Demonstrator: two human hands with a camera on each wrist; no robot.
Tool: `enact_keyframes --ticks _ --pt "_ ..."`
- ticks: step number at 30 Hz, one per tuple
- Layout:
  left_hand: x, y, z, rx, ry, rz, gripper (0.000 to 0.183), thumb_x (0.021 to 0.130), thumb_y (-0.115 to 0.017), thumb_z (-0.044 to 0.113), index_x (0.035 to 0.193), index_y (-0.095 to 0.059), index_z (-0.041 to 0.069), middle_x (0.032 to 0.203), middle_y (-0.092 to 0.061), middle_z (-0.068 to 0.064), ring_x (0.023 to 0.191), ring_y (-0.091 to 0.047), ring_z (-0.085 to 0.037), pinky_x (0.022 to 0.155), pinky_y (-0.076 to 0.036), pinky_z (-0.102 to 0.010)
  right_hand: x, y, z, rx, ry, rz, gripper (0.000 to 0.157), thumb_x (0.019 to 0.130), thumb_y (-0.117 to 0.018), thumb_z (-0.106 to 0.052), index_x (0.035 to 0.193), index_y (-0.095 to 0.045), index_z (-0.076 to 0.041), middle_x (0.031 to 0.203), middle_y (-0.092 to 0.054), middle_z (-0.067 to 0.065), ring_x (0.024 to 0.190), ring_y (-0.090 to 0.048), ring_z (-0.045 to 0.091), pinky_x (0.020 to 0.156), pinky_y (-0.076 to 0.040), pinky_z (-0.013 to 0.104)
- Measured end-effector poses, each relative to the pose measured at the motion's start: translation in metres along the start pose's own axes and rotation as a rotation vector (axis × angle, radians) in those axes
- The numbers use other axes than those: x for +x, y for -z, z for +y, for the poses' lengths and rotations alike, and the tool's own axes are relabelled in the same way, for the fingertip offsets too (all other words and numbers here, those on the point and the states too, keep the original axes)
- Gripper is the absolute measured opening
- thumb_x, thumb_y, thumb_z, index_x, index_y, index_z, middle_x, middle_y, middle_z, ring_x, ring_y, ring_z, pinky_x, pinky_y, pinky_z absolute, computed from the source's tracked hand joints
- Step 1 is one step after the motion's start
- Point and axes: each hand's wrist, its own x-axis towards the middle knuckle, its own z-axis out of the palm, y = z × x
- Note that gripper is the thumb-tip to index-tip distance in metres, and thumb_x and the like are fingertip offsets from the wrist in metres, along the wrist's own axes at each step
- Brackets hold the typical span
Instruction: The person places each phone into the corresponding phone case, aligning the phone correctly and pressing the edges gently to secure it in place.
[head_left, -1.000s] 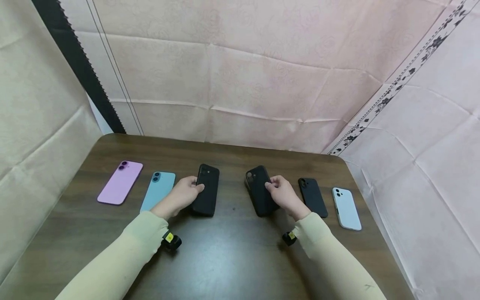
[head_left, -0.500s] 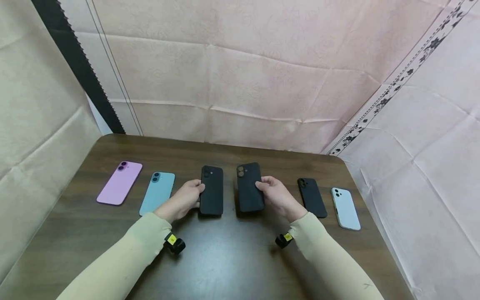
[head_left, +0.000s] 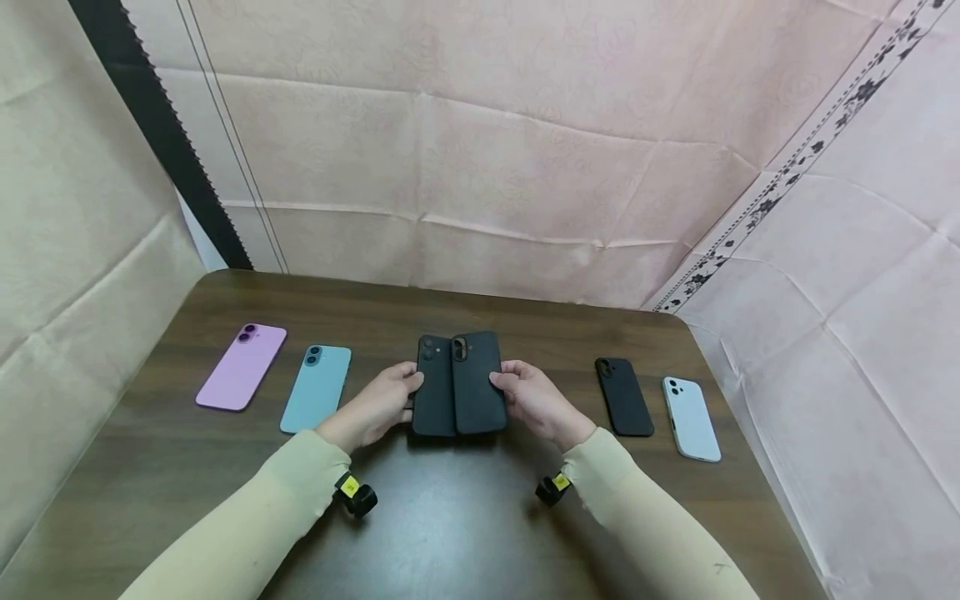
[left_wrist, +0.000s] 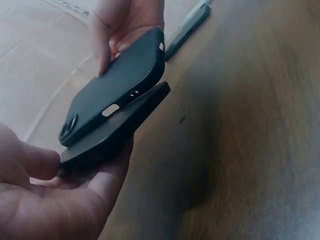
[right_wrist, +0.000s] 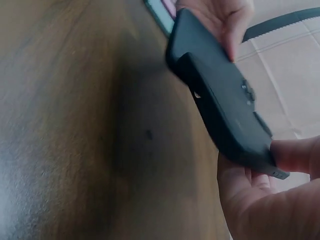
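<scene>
My left hand point(head_left: 378, 404) grips a black phone point(head_left: 433, 396) by its left edge, thumb on top and fingers below. My right hand point(head_left: 538, 400) pinches a black phone case point(head_left: 480, 387) at its right edge. The case overlaps the phone's right side in the head view, both camera ends pointing away from me. From the left wrist, the case point(left_wrist: 117, 82) shows its camera cutout and small edge openings, lying slantwise over the phone point(left_wrist: 117, 132). Over the table, the phone point(right_wrist: 192, 37) and the case point(right_wrist: 237, 127) cross in the right wrist view.
On the left of the brown table point(head_left: 420, 533) lie a purple phone point(head_left: 242, 367) and a light blue phone point(head_left: 317, 387). A black phone or case point(head_left: 625, 397) and a pale blue one point(head_left: 692, 419) lie at the right. Hung cloth point(head_left: 487, 167) borders the table's far side.
Both hands have come together at the middle. The phone has moved right, and the case has swung upright and moved left until it overlaps the phone.
</scene>
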Motion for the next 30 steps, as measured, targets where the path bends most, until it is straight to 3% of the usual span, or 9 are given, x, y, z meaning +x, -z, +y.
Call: enact_keyframes --ticks 7,14,19,25,30 --pt "0.002 -0.004 -0.001 -0.033 0.016 -0.005 0.061 0.118 -0.037 0.021 0.17 -0.012 0.002 0.174 -0.02 -0.025 0.154 -0.034 -0.047 0.121 -0.038 -0.059 0.001 -0.002 0.005 -0.02 -0.009 0.056 0.024 0.114 -0.052 -0.016 0.133 -0.051 -0.002 0.123 -0.057 0.011 0.104 -0.06 0.021 0.088 -0.055 0.032" --pt "0.003 -0.009 -0.003 -0.038 0.0 -0.005 0.06 0.118 -0.039 0.022 0.17 -0.015 0.003 0.175 -0.017 -0.024 0.154 -0.031 -0.048 0.121 -0.037 -0.06 0.001 -0.005 0.009 -0.076 -0.013 0.085 0.034 0.113 -0.057 -0.019 0.142 -0.053 -0.001 0.139 -0.056 0.019 0.116 -0.06 0.03 0.103 -0.055 0.048" --pt "0.005 -0.014 -0.003 -0.057 -0.019 -0.02 0.056 0.118 -0.039 0.021 0.168 -0.022 0.003 0.171 -0.026 -0.024 0.148 -0.041 -0.045 0.118 -0.043 -0.058 0.002 -0.006 0.011 -0.132 0.003 0.093 0.034 0.112 -0.06 -0.021 0.14 -0.058 -0.001 0.135 -0.061 0.019 0.111 -0.064 0.03 0.105 -0.056 0.052" --pt "0.007 -0.016 -0.004 -0.102 -0.036 -0.043 0.043 0.118 -0.038 0.017 0.158 -0.039 0.002 0.155 -0.048 -0.024 0.132 -0.058 -0.036 0.108 -0.054 -0.051 0.001 -0.01 0.012 -0.136 0.025 0.082 0.03 0.111 -0.059 -0.017 0.135 -0.061 0.002 0.121 -0.067 0.017 0.098 -0.07 0.026 0.093 -0.063 0.045" --pt "0.008 -0.016 -0.006 -0.13 -0.05 -0.065 0.042 0.118 -0.036 0.017 0.157 -0.039 0.0 0.151 -0.053 -0.025 0.129 -0.061 -0.034 0.105 -0.056 -0.048 0.001 -0.013 0.012 -0.14 0.031 0.068 0.029 0.112 -0.059 -0.017 0.133 -0.062 0.002 0.116 -0.069 0.016 0.095 -0.071 0.025 0.086 -0.065 0.042"
